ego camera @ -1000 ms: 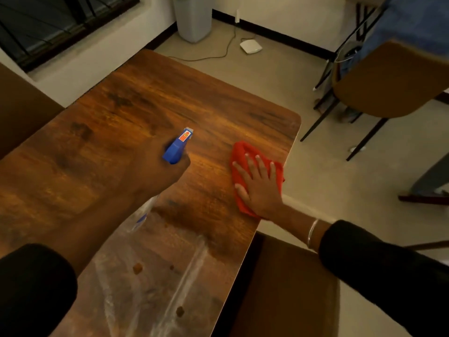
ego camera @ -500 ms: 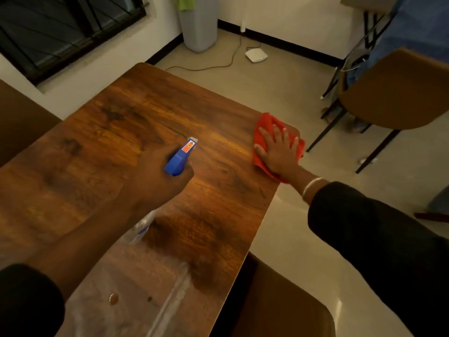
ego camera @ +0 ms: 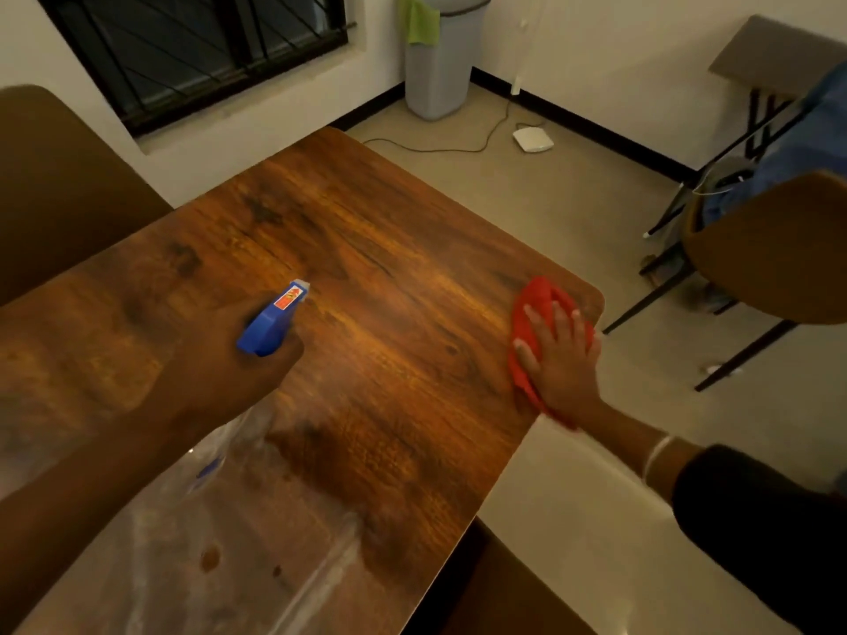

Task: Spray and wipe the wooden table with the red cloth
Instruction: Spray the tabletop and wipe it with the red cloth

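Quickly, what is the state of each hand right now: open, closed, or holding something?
Left hand: closed, its grip holding the blue spray bottle.
Right hand: open, fingers flat, pressing the red cloth on the wooden table.

Left grip (ego camera: 229,364) curled closed, right grip (ego camera: 561,359) flat.

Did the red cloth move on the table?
Yes. The cloth, under the flat right hand, slid along the table's right edge, away from the person, up to the far right corner.
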Tool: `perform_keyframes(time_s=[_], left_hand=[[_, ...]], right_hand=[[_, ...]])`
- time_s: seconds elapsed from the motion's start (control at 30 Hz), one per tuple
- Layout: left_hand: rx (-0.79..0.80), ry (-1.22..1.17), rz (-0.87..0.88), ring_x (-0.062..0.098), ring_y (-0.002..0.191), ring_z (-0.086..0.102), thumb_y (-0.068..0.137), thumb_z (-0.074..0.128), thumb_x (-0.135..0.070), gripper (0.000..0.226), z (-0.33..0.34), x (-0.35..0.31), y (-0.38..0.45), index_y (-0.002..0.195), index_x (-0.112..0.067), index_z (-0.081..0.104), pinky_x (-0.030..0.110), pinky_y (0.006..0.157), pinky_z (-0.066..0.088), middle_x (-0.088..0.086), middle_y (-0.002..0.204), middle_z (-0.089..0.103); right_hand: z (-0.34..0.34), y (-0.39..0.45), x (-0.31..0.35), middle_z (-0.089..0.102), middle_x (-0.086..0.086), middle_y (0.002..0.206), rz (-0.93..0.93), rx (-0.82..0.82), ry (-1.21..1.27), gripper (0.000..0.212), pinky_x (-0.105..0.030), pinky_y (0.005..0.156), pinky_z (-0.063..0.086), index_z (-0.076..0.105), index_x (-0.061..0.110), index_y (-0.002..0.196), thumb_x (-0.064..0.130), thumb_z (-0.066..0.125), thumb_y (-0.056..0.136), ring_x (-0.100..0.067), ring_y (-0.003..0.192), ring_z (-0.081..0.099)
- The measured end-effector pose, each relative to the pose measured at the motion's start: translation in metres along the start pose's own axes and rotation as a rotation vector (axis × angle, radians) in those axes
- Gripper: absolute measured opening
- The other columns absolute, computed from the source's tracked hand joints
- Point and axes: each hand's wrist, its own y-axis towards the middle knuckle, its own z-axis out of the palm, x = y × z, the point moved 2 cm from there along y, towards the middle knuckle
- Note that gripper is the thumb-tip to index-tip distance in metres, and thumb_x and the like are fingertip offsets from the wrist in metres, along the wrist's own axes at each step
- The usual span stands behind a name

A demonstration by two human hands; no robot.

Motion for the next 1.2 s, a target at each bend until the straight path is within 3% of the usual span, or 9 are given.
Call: perform_keyframes(time_s=[0.07, 0.2, 0.33, 0.43, 0.5, 0.67, 0.87, 1.1, 1.2], left_hand=[[0.010, -0.017, -0.102, 0.016, 0.059, 0.052, 0.072, 0.054, -0.071, 0.049, -0.002, 0.014, 0.000, 0.077, -0.022, 0.056, 0.032, 0.063, 0.047, -0.002, 0.063, 0.051], [0.037, 0.012, -0.061, 0.016, 0.053, 0.051, 0.076, 0.061, -0.049, 0.011, -0.011, 0.025, -0.012, 0.080, -0.046, 0.051, 0.035, 0.055, 0.050, -0.004, 0.060, 0.051], [0.038, 0.142, -0.076, 0.018, 0.069, 0.047, 0.084, 0.072, -0.026, 0.020, -0.021, 0.034, -0.016, 0.097, -0.014, 0.063, 0.032, 0.071, 0.043, 0.014, 0.076, 0.057], [-0.052, 0.199, -0.088, 0.002, 0.060, 0.035, 0.084, 0.071, -0.015, 0.026, -0.042, 0.035, -0.035, 0.100, 0.004, 0.065, 0.016, 0.064, 0.038, -0.006, 0.071, 0.044], [-0.092, 0.171, -0.099, -0.005, 0.060, 0.037, 0.082, 0.071, -0.015, 0.024, -0.055, 0.035, -0.054, 0.100, 0.000, 0.066, 0.010, 0.062, 0.030, -0.020, 0.069, 0.045], [-0.105, 0.051, -0.194, 0.030, 0.060, 0.057, 0.086, 0.067, -0.024, 0.014, -0.095, 0.058, -0.110, 0.079, -0.028, 0.056, 0.036, 0.058, 0.049, 0.008, 0.066, 0.059], [-0.163, -0.052, -0.417, 0.037, 0.054, 0.058, 0.079, 0.063, -0.032, 0.017, -0.163, 0.108, -0.206, 0.073, -0.019, 0.055, 0.050, 0.051, 0.055, 0.011, 0.058, 0.054], [-0.175, -0.030, -0.540, 0.034, 0.055, 0.058, 0.079, 0.063, -0.024, 0.010, -0.217, 0.137, -0.324, 0.078, -0.015, 0.057, 0.053, 0.052, 0.052, 0.011, 0.061, 0.058], [-0.105, -0.067, -0.569, 0.032, 0.056, 0.058, 0.081, 0.062, -0.023, 0.010, -0.222, 0.138, -0.376, 0.077, -0.016, 0.056, 0.051, 0.054, 0.053, 0.010, 0.063, 0.057]], right_hand=[[-0.023, 0.049, -0.010, 0.006, -0.007, 0.179, 0.127, -0.013, 0.026, 0.067, -0.075, 0.125, 0.001, 0.017, 0.042, 0.168, 0.068, 0.027, 0.107, -0.043, 0.163, 0.000], [-0.016, 0.083, 0.008, 0.001, -0.012, 0.179, 0.267, -0.012, 0.024, 0.070, -0.078, 0.123, -0.004, 0.014, 0.038, 0.169, 0.068, 0.022, 0.107, -0.048, 0.162, -0.004], [0.023, 0.025, 0.083, 0.008, -0.010, 0.179, 0.028, -0.011, -0.080, 0.068, -0.074, 0.126, -0.003, 0.018, 0.037, 0.169, 0.064, 0.020, 0.106, -0.044, 0.163, 0.002], [0.050, -0.025, 0.158, 0.010, -0.008, 0.179, -0.168, 0.063, -0.116, 0.069, -0.070, 0.125, -0.004, 0.020, 0.039, 0.168, 0.066, 0.019, 0.104, -0.042, 0.164, 0.006], [0.068, -0.053, 0.205, 0.015, -0.008, 0.178, -0.267, 0.100, -0.131, 0.067, -0.072, 0.125, 0.000, 0.026, 0.038, 0.167, 0.064, 0.026, 0.104, -0.042, 0.163, 0.010], [0.095, -0.069, 0.310, 0.010, -0.001, 0.179, -0.782, 0.201, -0.222, 0.064, -0.070, 0.127, 0.003, 0.023, 0.042, 0.168, 0.059, 0.034, 0.107, -0.037, 0.165, 0.007], [0.104, -0.077, 0.375, 0.017, -0.005, 0.178, -0.474, 0.098, -0.133, 0.061, -0.067, 0.127, 0.003, 0.027, 0.037, 0.168, 0.054, 0.037, 0.110, -0.037, 0.164, 0.011], [0.157, -0.238, 0.472, 0.026, -0.003, 0.176, -1.035, 0.231, -0.180, 0.058, -0.068, 0.126, 0.012, 0.035, 0.039, 0.165, 0.049, 0.036, 0.108, -0.036, 0.163, 0.021], [0.160, -0.254, 0.484, 0.022, 0.001, 0.177, -1.026, 0.222, -0.167, 0.058, -0.064, 0.128, 0.009, 0.031, 0.042, 0.166, 0.047, 0.040, 0.109, -0.031, 0.164, 0.017]])
